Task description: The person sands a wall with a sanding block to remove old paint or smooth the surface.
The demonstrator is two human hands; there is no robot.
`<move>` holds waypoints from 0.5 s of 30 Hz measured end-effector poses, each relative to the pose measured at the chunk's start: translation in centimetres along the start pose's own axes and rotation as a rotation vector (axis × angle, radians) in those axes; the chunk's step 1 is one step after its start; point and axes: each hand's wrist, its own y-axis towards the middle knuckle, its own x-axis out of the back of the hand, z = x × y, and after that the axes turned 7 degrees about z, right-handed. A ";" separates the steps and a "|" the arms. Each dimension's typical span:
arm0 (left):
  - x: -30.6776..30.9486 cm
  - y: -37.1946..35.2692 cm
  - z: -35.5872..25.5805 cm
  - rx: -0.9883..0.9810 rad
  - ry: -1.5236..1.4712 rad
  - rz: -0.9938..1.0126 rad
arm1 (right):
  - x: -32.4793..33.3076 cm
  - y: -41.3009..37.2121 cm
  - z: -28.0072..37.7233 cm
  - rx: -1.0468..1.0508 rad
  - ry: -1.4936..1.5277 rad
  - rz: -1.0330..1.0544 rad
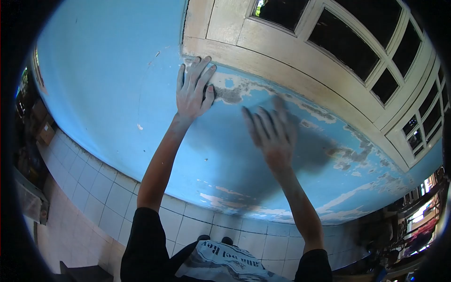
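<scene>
The left hand (191, 96) lies on the blue wall (117, 98), its fingers spread wide, bare of any object, with the tips just below the lower corner of the cream window frame (277, 54). The right hand (274, 138) is blurred, its fingers loosely parted and holding nothing visible; whether it touches the wall I cannot tell. A grey, peeled patch (230, 93) sits between the two hands, close under the frame, and more flaked paint (350, 155) runs along the wall to the right. White tiles (176, 223) meet the wall's foot, near the person's printed shirt (230, 257).
</scene>
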 end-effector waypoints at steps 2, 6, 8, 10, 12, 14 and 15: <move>0.2 -0.2 0.0 0.001 0.003 0.000 | 1.2 0.5 -0.1 0.005 -0.095 -0.061; -0.2 -0.5 0.3 -0.004 0.006 0.039 | 0.2 1.7 1.4 0.028 0.032 -0.036; -0.2 -0.6 0.2 0.000 0.004 0.044 | 0.6 2.1 1.7 0.037 0.014 0.016; -0.1 -0.6 0.3 -0.004 0.008 0.053 | 0.9 2.0 2.0 0.039 0.003 0.061; -0.2 -0.5 0.0 0.031 0.035 0.013 | 1.4 0.9 1.0 -0.088 -0.116 -0.058; -0.3 -0.5 0.0 0.034 0.035 -0.001 | 1.3 1.5 1.6 -0.114 -0.125 -0.069; -0.3 -0.5 0.0 0.029 0.036 0.004 | 1.1 1.7 2.3 -0.156 -0.123 -0.072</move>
